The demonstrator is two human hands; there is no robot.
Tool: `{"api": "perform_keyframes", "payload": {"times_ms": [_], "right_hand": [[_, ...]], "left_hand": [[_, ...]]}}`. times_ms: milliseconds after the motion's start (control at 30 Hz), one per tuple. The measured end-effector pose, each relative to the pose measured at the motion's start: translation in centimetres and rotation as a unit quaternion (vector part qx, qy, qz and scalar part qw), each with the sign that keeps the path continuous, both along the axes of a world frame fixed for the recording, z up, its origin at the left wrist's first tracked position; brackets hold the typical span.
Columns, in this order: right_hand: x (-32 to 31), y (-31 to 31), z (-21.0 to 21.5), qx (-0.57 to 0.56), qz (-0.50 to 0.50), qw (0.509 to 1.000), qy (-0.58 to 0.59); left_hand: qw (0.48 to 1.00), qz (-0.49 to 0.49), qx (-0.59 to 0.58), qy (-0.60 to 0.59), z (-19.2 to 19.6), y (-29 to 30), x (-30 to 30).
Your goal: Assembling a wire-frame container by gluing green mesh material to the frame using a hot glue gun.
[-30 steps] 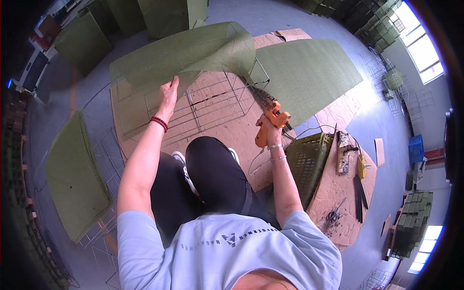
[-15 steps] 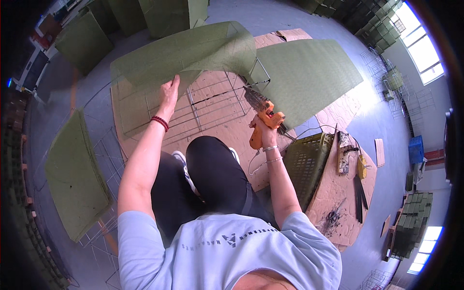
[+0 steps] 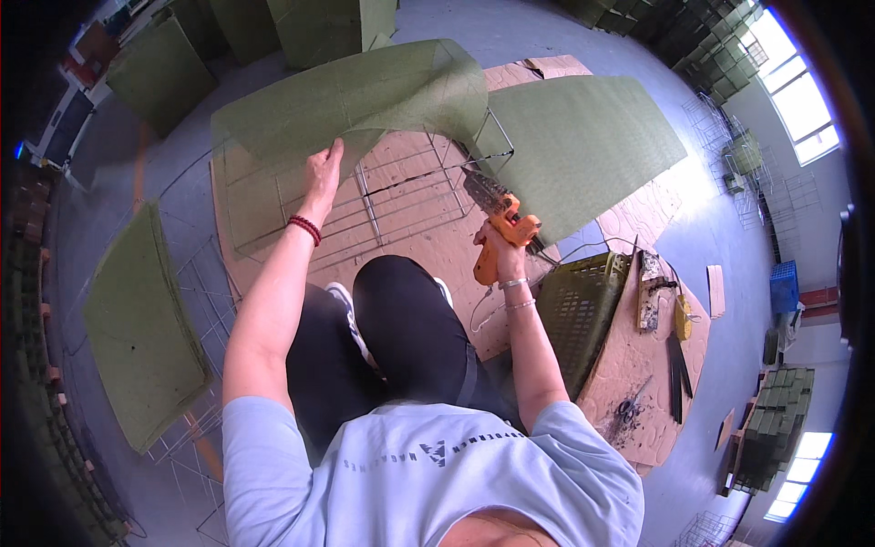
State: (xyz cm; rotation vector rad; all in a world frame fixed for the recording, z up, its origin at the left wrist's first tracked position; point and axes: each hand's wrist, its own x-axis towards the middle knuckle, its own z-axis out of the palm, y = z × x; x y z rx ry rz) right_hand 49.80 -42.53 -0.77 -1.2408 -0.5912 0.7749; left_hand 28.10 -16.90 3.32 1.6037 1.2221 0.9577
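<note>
My left hand (image 3: 323, 175) pinches the near edge of a thin green mesh sheet (image 3: 337, 91), which curls upward on its far side. Under and behind that sheet is a wire frame (image 3: 369, 205) of thin metal rods, with a dark line along one rod. My right hand (image 3: 507, 255) is wrapped round the handle of an orange glue gun (image 3: 510, 224). Its dark, crusted nozzle points up and left, close to the frame's right corner. A second green mesh sheet (image 3: 583, 137) lies flat beyond the gun. Cardboard (image 3: 428, 242) is spread beneath the frame.
A green plastic crate (image 3: 583, 305) stands right of my right forearm. On the cardboard beside it lie black sticks (image 3: 677, 378), scissors (image 3: 629, 407), a stained block (image 3: 648, 301) and a yellow object (image 3: 683, 317). Stacked green mesh sheets (image 3: 141, 333) rest on wire frames at left.
Almost nothing differs. The whole picture has shifted slightly; both hands keep their hold, and the glue gun stays near the frame's right corner.
</note>
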Motion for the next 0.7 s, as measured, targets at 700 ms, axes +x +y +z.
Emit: {"api": "perform_keyframes", "payload": {"times_ms": [700], "right_hand": [[-1.7, 0.4, 0.2, 0.013, 0.028, 0.999, 0.016]], "left_hand": [[0.999, 0.001, -0.011, -0.035, 0.5, -0.4, 0.1]]}}
